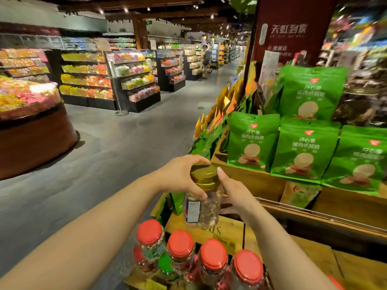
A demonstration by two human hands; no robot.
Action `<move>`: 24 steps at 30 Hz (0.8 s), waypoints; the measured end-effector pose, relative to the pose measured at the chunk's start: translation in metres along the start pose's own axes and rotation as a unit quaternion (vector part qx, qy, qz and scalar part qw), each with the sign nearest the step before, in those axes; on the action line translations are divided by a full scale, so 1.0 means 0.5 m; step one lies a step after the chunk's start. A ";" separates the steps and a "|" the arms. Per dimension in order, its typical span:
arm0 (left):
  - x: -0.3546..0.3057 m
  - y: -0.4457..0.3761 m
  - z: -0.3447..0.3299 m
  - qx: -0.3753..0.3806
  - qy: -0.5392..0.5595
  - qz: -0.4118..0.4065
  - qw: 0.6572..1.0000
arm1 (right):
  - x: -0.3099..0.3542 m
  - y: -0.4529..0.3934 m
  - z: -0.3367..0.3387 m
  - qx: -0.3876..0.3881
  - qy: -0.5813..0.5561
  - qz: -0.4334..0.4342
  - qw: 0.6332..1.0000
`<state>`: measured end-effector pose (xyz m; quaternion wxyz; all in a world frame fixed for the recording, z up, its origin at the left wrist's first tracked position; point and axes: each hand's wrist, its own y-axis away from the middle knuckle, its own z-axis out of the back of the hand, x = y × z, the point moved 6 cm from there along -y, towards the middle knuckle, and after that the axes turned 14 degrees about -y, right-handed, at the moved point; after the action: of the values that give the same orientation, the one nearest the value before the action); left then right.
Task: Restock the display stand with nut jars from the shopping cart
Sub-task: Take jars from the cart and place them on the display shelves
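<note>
A clear nut jar (200,208) with a gold lid is held in the air beside the wooden display stand (259,181). My left hand (180,174) grips it from above, fingers over the lid and thumb on the jar's shoulder. My right hand (234,195) holds its right side, with the thumb up against the lid. Below them stand several jars with red lids (181,243) and one with a green lid (165,263). The shopping cart is not in view.
Green snack bags (305,151) fill the stand's upper tier on the right. A dark red sign (291,28) rises behind them. A grey aisle floor (117,147) opens to the left, with a round candy display (31,114) and shelving beyond. A person (207,59) stands far down the aisle.
</note>
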<state>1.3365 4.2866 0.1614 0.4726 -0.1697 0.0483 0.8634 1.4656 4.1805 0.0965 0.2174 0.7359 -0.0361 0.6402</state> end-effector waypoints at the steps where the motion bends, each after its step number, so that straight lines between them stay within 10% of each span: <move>1: 0.020 -0.004 0.001 0.003 -0.007 -0.011 1.000 | 0.000 -0.008 -0.016 -0.011 -0.009 -0.004 1.000; 11: 0.155 -0.072 -0.018 0.030 0.008 -0.100 0.995 | -0.019 -0.082 -0.091 -0.129 -0.078 0.003 0.989; 24: 0.264 -0.179 -0.146 0.060 0.014 -0.057 0.996 | -0.098 -0.251 -0.042 -0.083 -0.060 -0.040 0.994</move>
<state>1.3637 4.4234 0.0550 0.5299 -0.1555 0.0968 0.8281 1.4791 4.2906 0.0170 0.3004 0.7536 -0.0723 0.5802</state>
